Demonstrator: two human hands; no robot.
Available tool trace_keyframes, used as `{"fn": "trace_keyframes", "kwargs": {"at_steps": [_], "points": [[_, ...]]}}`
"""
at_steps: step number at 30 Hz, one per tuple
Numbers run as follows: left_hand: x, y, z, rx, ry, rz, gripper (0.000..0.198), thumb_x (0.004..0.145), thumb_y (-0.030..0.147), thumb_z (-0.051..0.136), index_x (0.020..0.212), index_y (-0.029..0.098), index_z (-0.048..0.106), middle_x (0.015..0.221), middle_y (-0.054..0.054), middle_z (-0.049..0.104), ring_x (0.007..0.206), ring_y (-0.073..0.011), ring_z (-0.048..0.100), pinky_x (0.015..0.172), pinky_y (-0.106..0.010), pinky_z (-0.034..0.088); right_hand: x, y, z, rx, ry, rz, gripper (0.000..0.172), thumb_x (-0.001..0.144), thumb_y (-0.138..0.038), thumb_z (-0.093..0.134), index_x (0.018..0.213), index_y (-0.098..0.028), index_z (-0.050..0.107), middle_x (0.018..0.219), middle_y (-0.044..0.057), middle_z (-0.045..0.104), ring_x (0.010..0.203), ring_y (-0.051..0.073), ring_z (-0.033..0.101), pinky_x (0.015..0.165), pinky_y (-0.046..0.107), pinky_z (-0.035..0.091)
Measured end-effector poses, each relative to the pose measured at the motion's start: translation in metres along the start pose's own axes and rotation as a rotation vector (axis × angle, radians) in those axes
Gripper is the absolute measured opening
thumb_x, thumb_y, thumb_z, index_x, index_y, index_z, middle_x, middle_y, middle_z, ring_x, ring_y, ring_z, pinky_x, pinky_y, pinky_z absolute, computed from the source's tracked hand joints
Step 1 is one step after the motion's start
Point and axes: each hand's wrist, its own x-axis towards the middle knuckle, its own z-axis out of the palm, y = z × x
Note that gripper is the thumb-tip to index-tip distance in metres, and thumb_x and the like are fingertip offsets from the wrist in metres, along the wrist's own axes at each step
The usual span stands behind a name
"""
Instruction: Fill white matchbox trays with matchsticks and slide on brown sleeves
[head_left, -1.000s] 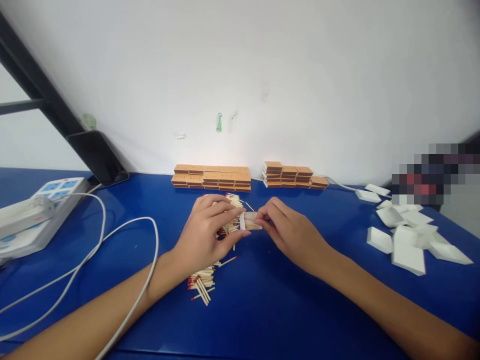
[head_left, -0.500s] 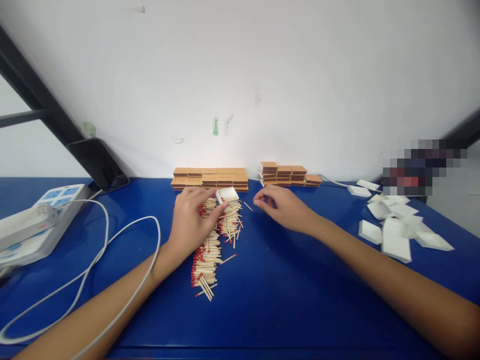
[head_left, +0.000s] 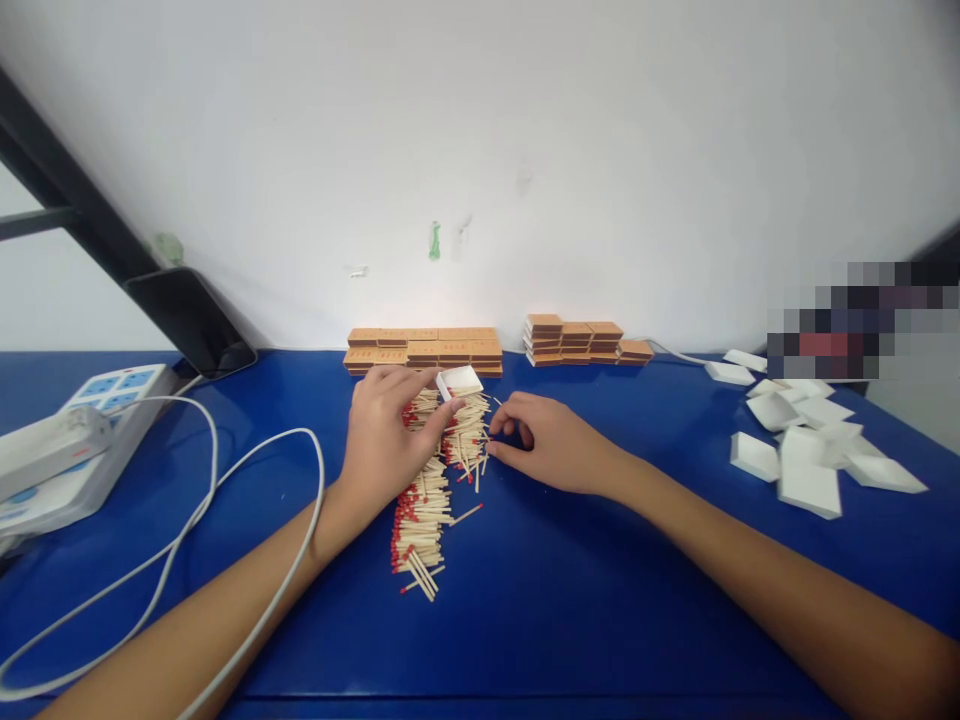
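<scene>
Tray (head_left: 460, 382) sits between thumb (head_left: 437, 424) and fingers (head_left: 412, 384) of the left hand (head_left: 384, 432).

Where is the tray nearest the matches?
In the head view, just left of centre, the tray is in the left hand, at the far end of the matches, near the longer matchbox stack.

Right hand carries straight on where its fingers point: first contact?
Most likely the shorter pile of matches, right at the right hand's fingertips; depth is unclear, so they may already touch.
</scene>
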Motion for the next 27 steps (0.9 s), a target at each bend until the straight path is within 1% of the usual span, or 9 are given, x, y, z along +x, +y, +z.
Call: {"fn": "trace_keyframes", "kwargs": {"at_steps": [3,6,9,13,17,21,24,27], "points": [[-0.001,0.0,0.0,0.001,-0.018,-0.011,0.029,0.092,0.038,0.079,0.116,0.022,0.077,0.107,-0.007,0.08,0.103,-0.0289,0.068,0.092,-0.049,0.054,0.002,-0.003,0.004,-0.009,-0.023,0.022,0.008,0.093,-0.028,0.07,0.091,-0.02,0.069,0.092,0.004,0.068,0.076,0.016,0.059,0.07,0.031,0.044],[-0.001,0.001,-0.001,-0.006,-0.014,0.007,0.029,0.092,0.038,0.079,0.116,0.022,0.077,0.108,-0.008,0.08,0.103,-0.0289,0.067,0.092,-0.049,0.053,0.002,-0.003,0.002,-0.018,-0.052,0.038,0.009,0.096,-0.024,0.064,0.089,-0.02,0.067,0.09,0.005,0.068,0.077,0.017,0.06,0.07,0.031,0.044],[0.0,0.002,-0.002,-0.015,-0.002,0.032,0.028,0.093,0.038,0.078,0.116,0.022,0.077,0.108,-0.007,0.08,0.102,-0.0285,0.067,0.092,-0.048,0.053,-0.005,0.0,-0.007,-0.056,-0.096,0.024,0.012,0.098,-0.024,0.061,0.088,-0.02,0.066,0.09,0.005,0.069,0.076,0.018,0.061,0.068,0.032,0.044],[0.0,0.004,-0.003,-0.021,-0.017,0.027,0.027,0.092,0.039,0.079,0.115,0.023,0.077,0.107,-0.006,0.08,0.102,-0.0284,0.067,0.092,-0.048,0.053,-0.016,0.016,-0.025,-0.148,-0.17,0.023,0.011,0.096,-0.026,0.063,0.086,-0.022,0.066,0.088,0.005,0.071,0.073,0.019,0.062,0.065,0.033,0.043],[-0.001,0.003,-0.002,-0.019,-0.033,0.03,0.028,0.093,0.04,0.078,0.114,0.022,0.077,0.104,-0.007,0.08,0.101,-0.0284,0.068,0.09,-0.048,0.053,-0.018,0.027,-0.036,-0.174,-0.165,0.053,0.012,0.094,-0.031,0.065,0.085,-0.023,0.066,0.082,0.004,0.071,0.07,0.019,0.062,0.061,0.033,0.041],[-0.001,0.002,0.0,-0.011,-0.038,0.043,0.026,0.094,0.041,0.077,0.113,0.022,0.078,0.103,-0.007,0.08,0.099,-0.0279,0.068,0.09,-0.048,0.053,-0.017,0.021,-0.033,-0.213,-0.145,0.087,0.019,0.098,-0.038,0.062,0.088,-0.023,0.064,0.087,0.005,0.071,0.074,0.02,0.062,0.064,0.034,0.042],[-0.001,0.002,0.001,-0.01,-0.037,0.048,0.027,0.094,0.041,0.077,0.112,0.021,0.078,0.102,-0.008,0.08,0.099,-0.0277,0.068,0.09,-0.047,0.054,-0.016,0.016,-0.029,-0.238,-0.135,0.102,0.018,0.1,-0.033,0.058,0.086,-0.022,0.063,0.088,0.006,0.071,0.074,0.02,0.063,0.064,0.034,0.042],[-0.001,0.003,0.0,-0.016,-0.04,0.055,0.028,0.094,0.041,0.077,0.113,0.021,0.077,0.103,-0.008,0.08,0.099,-0.0277,0.068,0.09,-0.047,0.054,-0.017,0.02,-0.029,-0.227,-0.134,0.096,0.017,0.099,-0.03,0.058,0.085,-0.022,0.062,0.088,0.006,0.071,0.074,0.02,0.062,0.064,0.034,0.042]]}}
